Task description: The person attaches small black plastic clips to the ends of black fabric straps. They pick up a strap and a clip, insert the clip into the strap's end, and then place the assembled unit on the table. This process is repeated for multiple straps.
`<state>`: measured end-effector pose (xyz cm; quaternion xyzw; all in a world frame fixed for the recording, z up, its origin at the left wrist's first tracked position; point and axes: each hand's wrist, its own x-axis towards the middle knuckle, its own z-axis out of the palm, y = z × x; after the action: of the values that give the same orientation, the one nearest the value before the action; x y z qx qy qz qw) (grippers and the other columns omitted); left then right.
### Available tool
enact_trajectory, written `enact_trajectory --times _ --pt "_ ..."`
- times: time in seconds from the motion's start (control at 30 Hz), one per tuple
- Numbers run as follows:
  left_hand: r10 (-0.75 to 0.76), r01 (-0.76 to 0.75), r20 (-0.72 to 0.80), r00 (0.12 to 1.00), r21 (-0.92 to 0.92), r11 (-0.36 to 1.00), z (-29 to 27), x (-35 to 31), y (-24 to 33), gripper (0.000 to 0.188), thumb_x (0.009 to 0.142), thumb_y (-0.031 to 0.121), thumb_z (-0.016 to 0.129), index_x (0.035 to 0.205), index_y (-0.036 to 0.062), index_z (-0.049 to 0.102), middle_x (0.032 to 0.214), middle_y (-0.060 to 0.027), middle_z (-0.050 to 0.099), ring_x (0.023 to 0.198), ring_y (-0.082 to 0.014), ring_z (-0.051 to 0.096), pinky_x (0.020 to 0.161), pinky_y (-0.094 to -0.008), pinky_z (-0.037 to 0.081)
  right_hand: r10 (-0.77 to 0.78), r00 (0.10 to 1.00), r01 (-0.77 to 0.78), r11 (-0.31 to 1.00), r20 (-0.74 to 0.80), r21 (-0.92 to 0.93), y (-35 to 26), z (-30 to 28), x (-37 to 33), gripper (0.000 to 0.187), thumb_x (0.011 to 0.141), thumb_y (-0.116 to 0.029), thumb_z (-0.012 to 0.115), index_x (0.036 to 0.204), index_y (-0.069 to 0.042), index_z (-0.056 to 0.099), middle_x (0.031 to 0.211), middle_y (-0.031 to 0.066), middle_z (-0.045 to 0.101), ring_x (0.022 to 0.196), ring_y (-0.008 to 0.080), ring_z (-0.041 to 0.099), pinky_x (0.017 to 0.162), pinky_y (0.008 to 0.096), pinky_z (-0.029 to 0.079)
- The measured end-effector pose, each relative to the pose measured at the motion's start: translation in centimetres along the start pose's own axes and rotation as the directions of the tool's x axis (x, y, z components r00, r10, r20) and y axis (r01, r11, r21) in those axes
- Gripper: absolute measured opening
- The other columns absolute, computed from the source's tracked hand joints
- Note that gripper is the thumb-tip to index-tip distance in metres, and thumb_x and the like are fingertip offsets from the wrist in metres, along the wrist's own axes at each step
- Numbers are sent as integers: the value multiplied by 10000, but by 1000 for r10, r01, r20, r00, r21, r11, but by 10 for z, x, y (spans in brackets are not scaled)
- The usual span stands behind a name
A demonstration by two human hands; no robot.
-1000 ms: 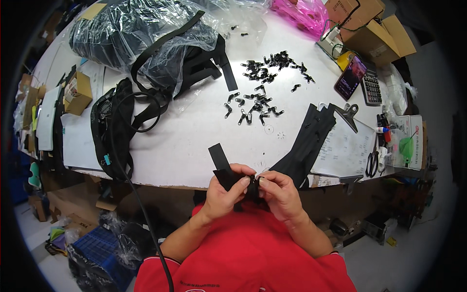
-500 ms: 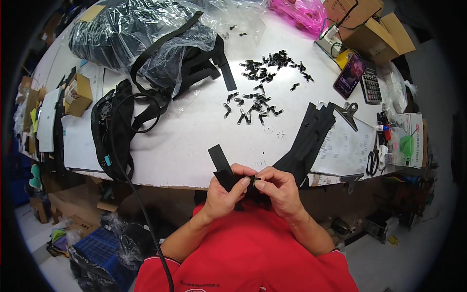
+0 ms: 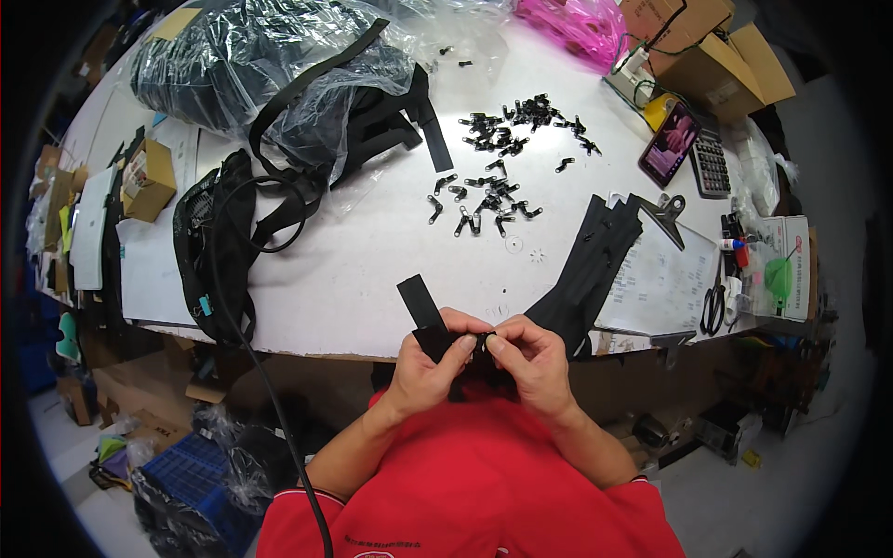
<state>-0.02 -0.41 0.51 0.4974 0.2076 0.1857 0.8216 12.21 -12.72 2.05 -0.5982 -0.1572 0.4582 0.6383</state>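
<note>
Left hand (image 3: 423,377) closed on a black strip (image 3: 420,302), thumb on top, its far end sticking out away from me to the left; right hand (image 3: 535,367) pinched narrow at the strip's near end, fingertips almost meeting the left ones. Strip sits between my hands, just at or over the near edge of the table (image 3: 372,270).

Looks partway through, I'd judge — one strip being worked, and this one not finished. On the right lies a bunch of black strips (image 3: 595,270), partly over the papers (image 3: 656,288); small dark bits show on it, probably zip pulls, so maybe those are done. Left over: a far heap of zip pulls (image 3: 535,112) and a nearer scatter of zip pulls (image 3: 498,193), loose in mid-table. More black webbing (image 3: 433,139) lies far left by the plastic bag (image 3: 242,84), can't tell if finished or waiting.

Hard to see: what exactly is under my fingertips — dark on dark, thumbs cover it, can't tell if a zip pull is there. Strip's near end drops out of sight below my fingers. Near end of the bunch partly behind my right hand. No count possible, pieces overlap.
</note>
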Motion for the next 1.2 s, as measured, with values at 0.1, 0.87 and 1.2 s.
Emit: enact_trajectory --times 0.1,0.87,1.2 --pt "-3 3 -35 999 25 1000 0 0 0 155 980 6 540 1115 -7 617 872 -14 601 668 -31 489 570 -192 392 -144 990 139 973 -13 -184 5 2 1 62 885 -36 701 921 9 681 884 28 643 736 71 562 668 221 455" --pt "218 -210 4 976 291 933 -3 2 -4 72 918 -29 645 990 -30 632 936 -82 621 734 -98 602 638 -234 499 -476 877 433 720 67 -542 -4 -4 8 121 830 -68 777 895 -10 694 878 47 634 657 110 559 575 250 441" --pt "-287 288 53 957 -26 957 -14 2 -3 136 1013 126 580 1102 24 594 799 36 536 639 -47 463 566 -201 371 -103 989 142 870 106 -473 -2 -4 -12 161 817 -103 801 873 -24 672 708 -7 578 605 54 494 539 227 399"
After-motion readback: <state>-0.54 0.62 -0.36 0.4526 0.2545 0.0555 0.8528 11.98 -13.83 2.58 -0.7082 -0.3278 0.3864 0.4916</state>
